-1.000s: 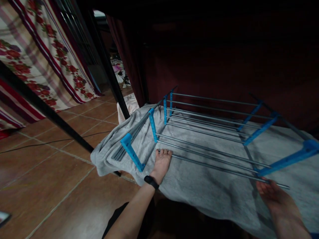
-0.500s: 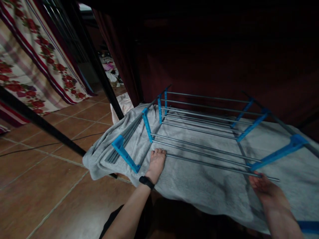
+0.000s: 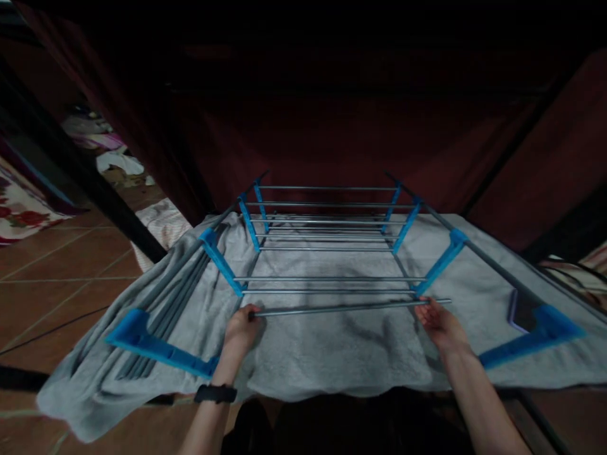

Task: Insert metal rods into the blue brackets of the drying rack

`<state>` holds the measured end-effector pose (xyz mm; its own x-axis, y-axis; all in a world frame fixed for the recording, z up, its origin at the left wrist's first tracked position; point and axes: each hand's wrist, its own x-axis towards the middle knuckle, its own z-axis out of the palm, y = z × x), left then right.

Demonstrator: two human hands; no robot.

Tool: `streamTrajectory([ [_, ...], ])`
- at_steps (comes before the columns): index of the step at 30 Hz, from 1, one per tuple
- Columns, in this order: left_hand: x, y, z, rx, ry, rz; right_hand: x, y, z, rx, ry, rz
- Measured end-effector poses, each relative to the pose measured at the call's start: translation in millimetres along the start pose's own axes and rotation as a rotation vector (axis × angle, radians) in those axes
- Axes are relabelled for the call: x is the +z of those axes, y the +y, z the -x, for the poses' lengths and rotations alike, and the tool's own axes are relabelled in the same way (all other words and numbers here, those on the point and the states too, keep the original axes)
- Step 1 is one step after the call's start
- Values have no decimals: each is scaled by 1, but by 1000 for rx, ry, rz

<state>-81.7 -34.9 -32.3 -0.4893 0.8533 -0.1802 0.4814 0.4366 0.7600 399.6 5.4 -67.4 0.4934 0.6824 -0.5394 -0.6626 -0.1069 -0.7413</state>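
Observation:
A thin grey metal rod (image 3: 332, 309) lies crosswise in front of me, between both hands. My left hand (image 3: 243, 325), with a black band at its wrist, is closed around the rod's left end. My right hand (image 3: 436, 319) grips it near the right end, and a short piece sticks out past the fingers. Just beyond is a partly built rack with blue plastic brackets (image 3: 220, 262) on two long side tubes (image 3: 497, 268). Several crossbars (image 3: 327, 249) span its sides. The right hand is beside the lower end of a blue bracket (image 3: 439, 265).
The rack rests on a grey blanket (image 3: 341, 354) over a bed. Several loose grey tubes (image 3: 173, 309) lie at left. A dark flat thing with a purple edge (image 3: 524, 313) lies at right. A black post (image 3: 95, 170) stands left, above the tiled floor (image 3: 71, 265).
My view has turned to the right, so the rack now appears more centred. Both hands stay at the ends of the rod, and the flat purple-edged thing has come into view.

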Motion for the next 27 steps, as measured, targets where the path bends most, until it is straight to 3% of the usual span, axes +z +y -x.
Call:
streamTrajectory([
  [4,-3,6,2,-97,-26,394,7,1,11,18,-11,-59],
  [9,0,8,1,-276,72,915,13,4,16,21,-25,-97],
  [21,-5,6,-10,-480,56,1083,13,3,11,29,-13,-95],
  [27,-6,-3,-21,-472,64,1116,8,-1,7,-3,28,-113],
])
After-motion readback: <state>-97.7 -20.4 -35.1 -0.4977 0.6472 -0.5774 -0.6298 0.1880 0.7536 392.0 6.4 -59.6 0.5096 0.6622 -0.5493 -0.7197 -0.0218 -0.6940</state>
